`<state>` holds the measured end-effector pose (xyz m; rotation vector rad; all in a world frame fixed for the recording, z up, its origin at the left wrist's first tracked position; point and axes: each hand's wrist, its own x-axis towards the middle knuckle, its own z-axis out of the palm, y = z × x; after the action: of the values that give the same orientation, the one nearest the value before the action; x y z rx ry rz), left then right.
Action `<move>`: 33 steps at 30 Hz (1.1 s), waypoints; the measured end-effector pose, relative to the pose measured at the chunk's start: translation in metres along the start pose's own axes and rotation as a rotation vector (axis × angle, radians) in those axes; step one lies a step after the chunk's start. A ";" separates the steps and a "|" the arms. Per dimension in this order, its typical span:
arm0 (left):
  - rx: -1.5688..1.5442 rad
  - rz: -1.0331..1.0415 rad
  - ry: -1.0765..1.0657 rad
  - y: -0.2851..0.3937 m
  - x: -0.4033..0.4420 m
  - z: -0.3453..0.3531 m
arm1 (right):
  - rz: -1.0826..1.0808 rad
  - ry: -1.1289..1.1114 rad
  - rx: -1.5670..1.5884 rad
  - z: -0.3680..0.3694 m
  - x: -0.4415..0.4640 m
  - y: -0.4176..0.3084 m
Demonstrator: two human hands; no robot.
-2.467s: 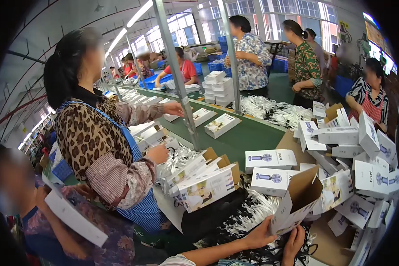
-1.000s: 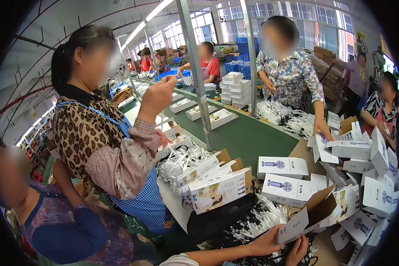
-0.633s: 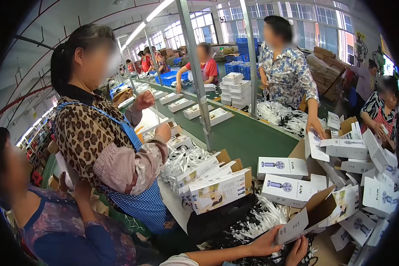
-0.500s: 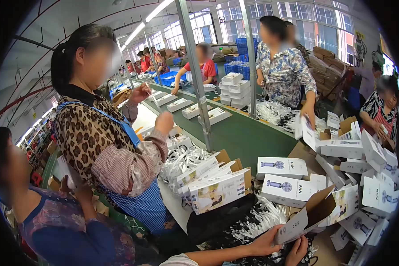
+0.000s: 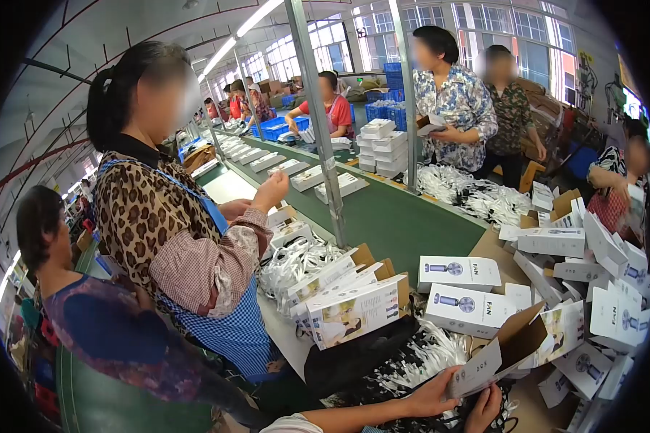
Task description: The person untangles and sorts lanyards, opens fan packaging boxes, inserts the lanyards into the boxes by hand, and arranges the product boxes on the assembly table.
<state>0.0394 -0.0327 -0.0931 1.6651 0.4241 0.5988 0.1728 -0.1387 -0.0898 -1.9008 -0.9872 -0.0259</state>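
A metal post (image 5: pixel 313 108) stands beside the green belt (image 5: pixel 412 220). Blue crates (image 5: pixel 387 113) are stacked before the windows (image 5: pixel 472 43); a lamp (image 5: pixel 258 17) hangs overhead.

One left hand (image 5: pixel 435 393), one right hand (image 5: pixel 485 410) and one open fan carton (image 5: pixel 509 343). Two flat-lying FAN cartons (image 5: pixel 458 273), plus a right-hand carton heap (image 5: pixel 620 317) of at least ten, overlapping too much for exact counting. Three strap heaps (image 5: pixel 477 193), one green conveyor belt (image 5: pixel 401 229).

A factory packing floor: people (image 5: pixel 152 209) in aprons (image 5: pixel 220 328) line a long green belt (image 5: pixel 393 227) bearing a row of white boxes (image 5: pixel 342 186), printed FAN boxes (image 5: pixel 462 310) lie heaped near it, blue crates (image 5: pixel 386 112) stand stacked behind, and strip lights (image 5: pixel 260 17) hang overhead
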 end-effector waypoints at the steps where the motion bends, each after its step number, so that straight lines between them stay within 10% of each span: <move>1: 0.000 0.000 -0.001 0.000 0.000 0.000 | -0.004 0.011 0.000 0.000 0.000 0.000; 33: -0.129 -0.074 0.032 -0.001 0.003 -0.001 | 0.030 0.037 0.118 0.002 -0.003 0.011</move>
<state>0.0410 -0.0298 -0.0936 1.5127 0.4588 0.5862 0.1768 -0.1417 -0.1000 -1.8009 -0.9151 0.0140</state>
